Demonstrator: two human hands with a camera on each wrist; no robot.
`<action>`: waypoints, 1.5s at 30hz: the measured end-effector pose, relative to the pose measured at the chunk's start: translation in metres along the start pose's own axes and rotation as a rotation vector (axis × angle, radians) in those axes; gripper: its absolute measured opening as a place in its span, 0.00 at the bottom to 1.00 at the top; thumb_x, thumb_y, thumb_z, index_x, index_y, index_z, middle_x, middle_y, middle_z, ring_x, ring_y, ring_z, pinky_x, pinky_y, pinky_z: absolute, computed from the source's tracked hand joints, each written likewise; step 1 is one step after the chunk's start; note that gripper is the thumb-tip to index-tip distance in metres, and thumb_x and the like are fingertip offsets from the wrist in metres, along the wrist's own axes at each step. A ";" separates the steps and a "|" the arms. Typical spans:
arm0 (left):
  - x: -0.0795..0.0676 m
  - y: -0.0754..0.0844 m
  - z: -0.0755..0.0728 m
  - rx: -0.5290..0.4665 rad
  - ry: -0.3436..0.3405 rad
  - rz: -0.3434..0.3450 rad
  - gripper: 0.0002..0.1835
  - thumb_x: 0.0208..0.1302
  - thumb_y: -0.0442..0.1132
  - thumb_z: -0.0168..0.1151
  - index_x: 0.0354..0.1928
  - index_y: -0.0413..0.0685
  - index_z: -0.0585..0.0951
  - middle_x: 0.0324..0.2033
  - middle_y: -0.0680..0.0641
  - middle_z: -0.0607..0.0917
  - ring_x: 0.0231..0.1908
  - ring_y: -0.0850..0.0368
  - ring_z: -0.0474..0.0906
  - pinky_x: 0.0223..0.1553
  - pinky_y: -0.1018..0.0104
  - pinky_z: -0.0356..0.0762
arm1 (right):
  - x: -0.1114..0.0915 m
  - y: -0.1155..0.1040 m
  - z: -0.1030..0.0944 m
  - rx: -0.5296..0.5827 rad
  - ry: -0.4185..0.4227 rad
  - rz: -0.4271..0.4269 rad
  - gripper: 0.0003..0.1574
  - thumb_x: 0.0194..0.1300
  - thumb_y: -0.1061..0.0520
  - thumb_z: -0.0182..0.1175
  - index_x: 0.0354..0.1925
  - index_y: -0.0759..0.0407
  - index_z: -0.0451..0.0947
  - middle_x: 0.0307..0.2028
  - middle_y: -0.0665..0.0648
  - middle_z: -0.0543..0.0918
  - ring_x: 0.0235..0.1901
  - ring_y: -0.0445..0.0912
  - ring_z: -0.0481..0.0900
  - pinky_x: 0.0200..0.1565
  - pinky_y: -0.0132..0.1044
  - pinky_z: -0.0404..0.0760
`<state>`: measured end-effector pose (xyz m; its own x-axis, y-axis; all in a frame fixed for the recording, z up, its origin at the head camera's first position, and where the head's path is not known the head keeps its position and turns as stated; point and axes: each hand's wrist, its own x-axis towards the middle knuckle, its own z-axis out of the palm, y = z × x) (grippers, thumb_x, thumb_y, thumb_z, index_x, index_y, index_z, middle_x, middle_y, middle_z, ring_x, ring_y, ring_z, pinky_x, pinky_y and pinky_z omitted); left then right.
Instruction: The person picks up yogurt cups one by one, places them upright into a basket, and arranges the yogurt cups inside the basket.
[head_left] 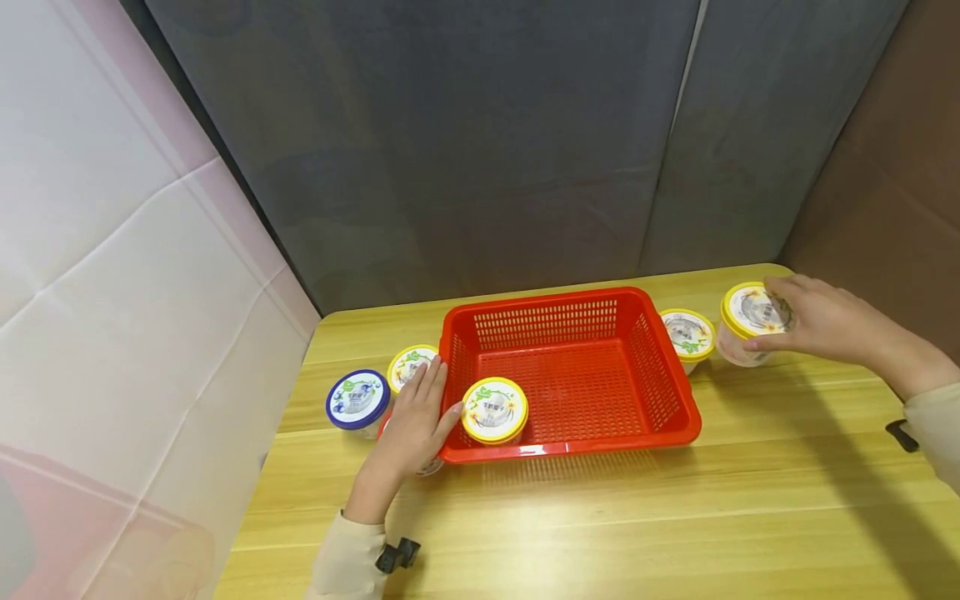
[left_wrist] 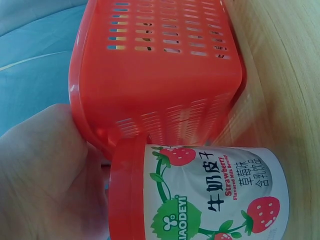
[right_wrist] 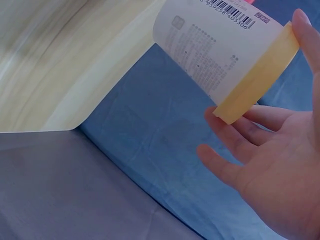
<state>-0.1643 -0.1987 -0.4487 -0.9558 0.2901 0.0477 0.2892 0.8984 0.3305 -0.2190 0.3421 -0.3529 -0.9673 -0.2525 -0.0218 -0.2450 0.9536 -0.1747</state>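
Worktop [head_left: 592, 525] with a yellowish wood grain spreads in front of you, and a red basket [head_left: 577, 387], perforated in its walls and floor, sits in the middle of it. Your right hand [head_left: 828, 321] is out to the right, thumb and fingers pinching a yellow-lidded tub [head_left: 741, 321] by its lid; you have that tub upright over the far right part of the worktop, outside the basket. Whether its base touches the surface, you cannot tell. Just left of it, beside the basket's right end, stands a second yellow-lidded tub [head_left: 686, 333].

Your left hand [head_left: 412, 429] rests on the basket's left rim with its fingers straight and pointing toward the far side. Your left thumb reaches over the rim to a third yellow-lidded tub [head_left: 494, 411], which stands inside the basket at the near left corner; whether thumb and lid touch is unclear. Partly hidden below that hand, a red-lidded, strawberry-printed tub [left_wrist: 200, 192] stands just outside the basket's left side. Farther back, a fourth yellow-lidded tub [head_left: 408, 365] is next to the rim, with a blue-lidded tub [head_left: 358, 398] to its left. You face a dark backdrop [head_left: 450, 167], with a pale panel [head_left: 112, 233] on your left.
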 end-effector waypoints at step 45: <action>-0.001 0.001 -0.002 -0.008 0.006 0.016 0.38 0.77 0.58 0.41 0.78 0.42 0.51 0.79 0.43 0.49 0.79 0.39 0.43 0.77 0.40 0.46 | 0.024 -0.106 -0.008 0.106 0.038 -0.234 0.72 0.42 0.26 0.74 0.71 0.67 0.62 0.67 0.68 0.71 0.63 0.62 0.72 0.61 0.60 0.74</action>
<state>-0.1635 -0.1988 -0.4464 -0.9512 0.3030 0.0586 0.3045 0.8910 0.3367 -0.2171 0.2357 -0.3275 -0.8873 -0.4561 0.0683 -0.4563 0.8468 -0.2732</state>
